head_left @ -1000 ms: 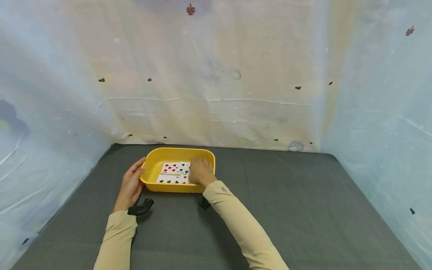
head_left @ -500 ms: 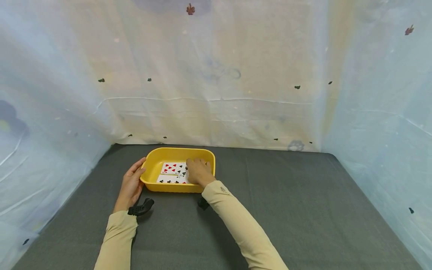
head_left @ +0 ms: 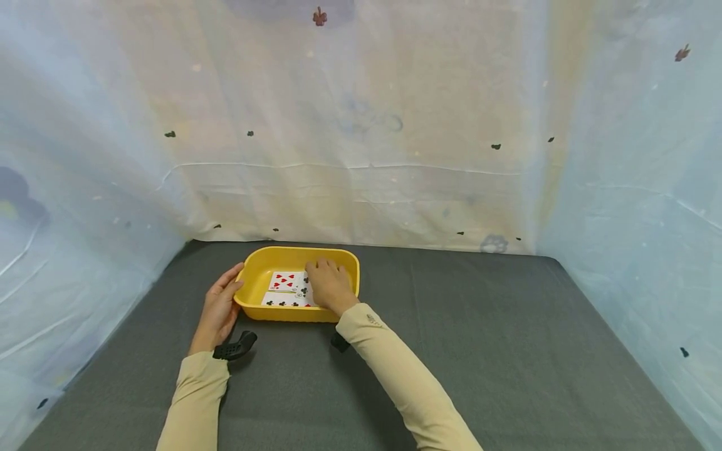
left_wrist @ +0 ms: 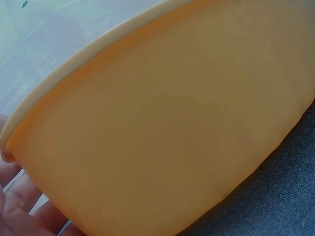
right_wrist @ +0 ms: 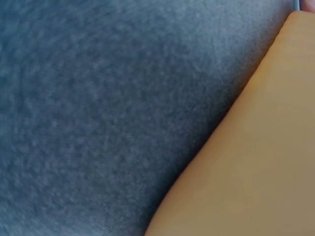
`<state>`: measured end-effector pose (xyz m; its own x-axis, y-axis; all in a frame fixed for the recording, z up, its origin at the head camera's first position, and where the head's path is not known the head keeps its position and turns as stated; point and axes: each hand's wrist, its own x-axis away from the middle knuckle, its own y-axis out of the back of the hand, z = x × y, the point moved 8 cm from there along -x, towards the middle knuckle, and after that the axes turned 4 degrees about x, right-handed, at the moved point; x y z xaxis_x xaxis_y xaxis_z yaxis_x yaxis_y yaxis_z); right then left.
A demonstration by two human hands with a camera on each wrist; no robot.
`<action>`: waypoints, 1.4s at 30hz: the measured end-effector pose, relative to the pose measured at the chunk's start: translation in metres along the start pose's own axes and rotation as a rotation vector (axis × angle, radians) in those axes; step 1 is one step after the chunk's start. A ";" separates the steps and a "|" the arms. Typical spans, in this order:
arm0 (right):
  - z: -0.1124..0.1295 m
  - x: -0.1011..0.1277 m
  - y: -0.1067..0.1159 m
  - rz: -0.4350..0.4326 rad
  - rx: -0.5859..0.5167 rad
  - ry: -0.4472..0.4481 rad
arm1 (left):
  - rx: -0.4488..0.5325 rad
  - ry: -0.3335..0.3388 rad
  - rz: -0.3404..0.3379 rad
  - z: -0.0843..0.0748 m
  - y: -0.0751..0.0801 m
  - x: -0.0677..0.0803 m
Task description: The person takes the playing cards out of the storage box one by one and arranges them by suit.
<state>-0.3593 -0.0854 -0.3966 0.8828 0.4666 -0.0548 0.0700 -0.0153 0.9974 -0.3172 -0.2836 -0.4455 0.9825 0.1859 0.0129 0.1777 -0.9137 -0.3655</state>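
A yellow plastic basin (head_left: 293, 315) stands toward the back of the dark cloth in the head view. Several face-up playing cards (head_left: 284, 281), with hearts and clubs showing, lie on its floor and overlap. My left hand (head_left: 219, 305) grips the basin's left end, thumb at the rim and fingers along the outer wall. In the left wrist view those fingers (left_wrist: 24, 204) lie against the wall. My right hand (head_left: 329, 285) reaches inside over the right-hand cards, knuckles up and fingers pointing down. Its fingertips are hidden, so whether they pinch a card does not show.
A dark grey cloth (head_left: 479, 351) covers the tabletop. Pale patterned curtains (head_left: 366, 125) hang behind and at both sides. Black wrist cameras (head_left: 235, 346) sit on both wrists, close to the basin's front.
My right hand has slid a little to the left inside the basin and covers more of the cards. The left hand and the basin have stayed in place.
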 end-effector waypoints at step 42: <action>0.002 0.018 0.039 -0.218 0.020 0.163 | -0.009 0.002 0.051 -0.003 -0.003 0.001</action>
<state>-0.3401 -0.0792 -0.3591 0.7597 0.5968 -0.2581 0.2608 0.0840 0.9617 -0.3170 -0.2821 -0.4415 0.9903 0.1388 -0.0035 0.1283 -0.9251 -0.3573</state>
